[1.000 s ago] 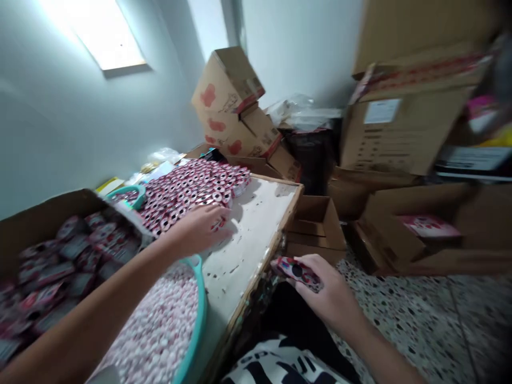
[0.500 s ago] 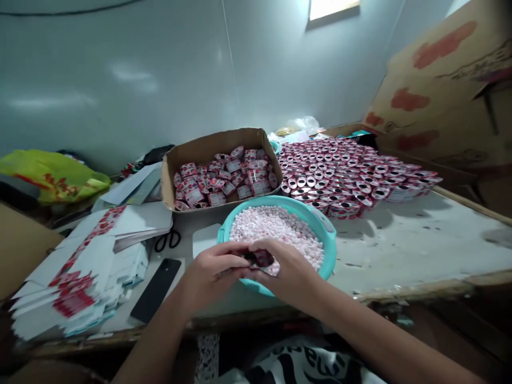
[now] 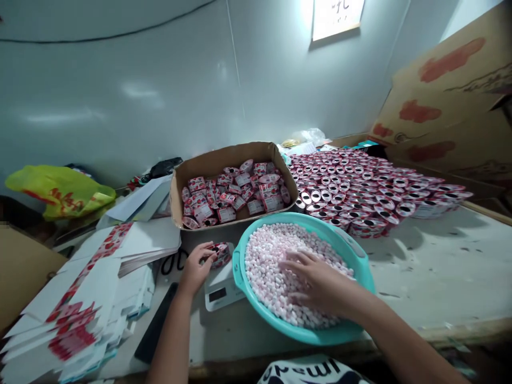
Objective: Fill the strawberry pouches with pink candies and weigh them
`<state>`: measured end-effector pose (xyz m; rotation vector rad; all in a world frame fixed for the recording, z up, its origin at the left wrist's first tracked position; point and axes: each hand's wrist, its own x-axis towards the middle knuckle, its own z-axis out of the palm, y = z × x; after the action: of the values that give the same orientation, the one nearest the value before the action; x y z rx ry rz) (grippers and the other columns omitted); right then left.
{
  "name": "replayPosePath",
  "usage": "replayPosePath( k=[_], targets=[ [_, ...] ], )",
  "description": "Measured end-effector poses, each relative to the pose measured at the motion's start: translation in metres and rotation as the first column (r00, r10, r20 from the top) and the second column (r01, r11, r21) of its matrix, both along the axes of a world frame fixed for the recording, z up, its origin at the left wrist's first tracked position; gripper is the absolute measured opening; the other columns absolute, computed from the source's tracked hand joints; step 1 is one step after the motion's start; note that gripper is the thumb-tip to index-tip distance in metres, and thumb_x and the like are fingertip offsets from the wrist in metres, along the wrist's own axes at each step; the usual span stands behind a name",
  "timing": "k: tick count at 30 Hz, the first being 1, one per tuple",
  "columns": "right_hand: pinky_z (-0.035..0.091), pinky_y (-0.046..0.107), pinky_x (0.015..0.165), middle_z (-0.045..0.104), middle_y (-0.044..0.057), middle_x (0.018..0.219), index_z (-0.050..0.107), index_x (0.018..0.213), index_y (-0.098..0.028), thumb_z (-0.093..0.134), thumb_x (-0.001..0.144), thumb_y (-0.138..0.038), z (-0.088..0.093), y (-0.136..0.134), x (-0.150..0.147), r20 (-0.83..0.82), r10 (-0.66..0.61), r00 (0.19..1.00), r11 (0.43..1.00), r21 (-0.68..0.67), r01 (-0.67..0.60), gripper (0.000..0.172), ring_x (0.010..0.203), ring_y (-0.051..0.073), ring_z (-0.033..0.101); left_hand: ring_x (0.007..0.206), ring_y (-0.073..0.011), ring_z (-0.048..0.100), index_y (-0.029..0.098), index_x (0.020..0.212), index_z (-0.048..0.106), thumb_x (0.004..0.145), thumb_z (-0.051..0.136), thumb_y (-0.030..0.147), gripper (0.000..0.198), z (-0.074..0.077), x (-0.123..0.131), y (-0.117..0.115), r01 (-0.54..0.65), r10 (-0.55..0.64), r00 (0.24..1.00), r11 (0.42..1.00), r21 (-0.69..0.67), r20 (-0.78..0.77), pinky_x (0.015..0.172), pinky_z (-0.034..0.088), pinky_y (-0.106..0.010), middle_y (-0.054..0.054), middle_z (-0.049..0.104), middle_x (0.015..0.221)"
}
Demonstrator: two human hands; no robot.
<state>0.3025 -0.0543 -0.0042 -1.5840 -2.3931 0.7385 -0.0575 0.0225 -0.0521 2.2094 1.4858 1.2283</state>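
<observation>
My left hand pinches the near side of a small red-and-pink printed carton, which rests on a white digital scale. My right hand reaches into a turquoise basin filled with small white and pink pellets. Its fingers are spread and its fingertips dip among the pellets; nothing shows in its grasp. The basin covers the right part of the scale.
Behind stands a cardboard box of closed cartons. Many cartons with oval openings crowd the back right. On the left lie flat carton blanks, black scissors and a dark phone. A yellow bag sits farther back.
Both hands were together over the basin around a carton. The left has brought the carton left onto the scale, and the right has opened and gone down into the pellets. The view has shifted.
</observation>
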Motion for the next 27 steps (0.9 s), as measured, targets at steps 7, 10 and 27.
replayPosePath(
  k=[7, 10, 27],
  targets=[
    [0.049, 0.036, 0.095, 0.055, 0.011, 0.134, 0.062, 0.137, -0.028, 0.078, 0.064, -0.024, -0.003, -0.004, 0.020, -0.137, -0.047, 0.989, 0.996, -0.075, 0.037, 0.075, 0.111, 0.028, 0.061, 0.130, -0.0241, 0.056, 0.020, 0.111, 0.070, 0.096, 0.053, 0.037, 0.027, 0.073, 0.024, 0.061, -0.069, 0.114, 0.962, 0.980, 0.184, -0.246, 0.114, 0.043, -0.041, -0.012, 0.058, 0.135],
    [0.049, 0.034, 0.080, 0.057, 0.011, 0.123, 0.063, 0.135, -0.026, 0.079, 0.062, -0.023, 0.002, -0.002, 0.019, -0.083, -0.061, 0.995, 0.993, -0.105, 0.052, 0.075, 0.091, 0.025, 0.064, 0.136, -0.0240, 0.050, 0.020, 0.133, 0.059, 0.094, 0.055, 0.027, 0.040, 0.100, 0.061, 0.123, -0.036, 0.074, 0.860, 0.996, 0.084, -0.505, 0.118, 0.039, -0.039, -0.011, 0.054, 0.142],
    [0.043, 0.035, 0.089, 0.062, 0.008, 0.120, 0.068, 0.117, -0.027, 0.063, 0.070, -0.016, -0.016, -0.001, 0.030, -0.257, -0.106, 0.961, 0.992, -0.088, 0.086, 0.048, 0.108, 0.028, 0.062, 0.117, -0.0269, 0.060, 0.018, 0.134, 0.054, 0.095, 0.062, 0.039, 0.045, 0.055, 0.110, 0.216, -0.170, 0.111, 0.492, 0.985, 0.030, -0.864, 0.096, 0.054, -0.049, -0.012, 0.056, 0.137]
  ],
)
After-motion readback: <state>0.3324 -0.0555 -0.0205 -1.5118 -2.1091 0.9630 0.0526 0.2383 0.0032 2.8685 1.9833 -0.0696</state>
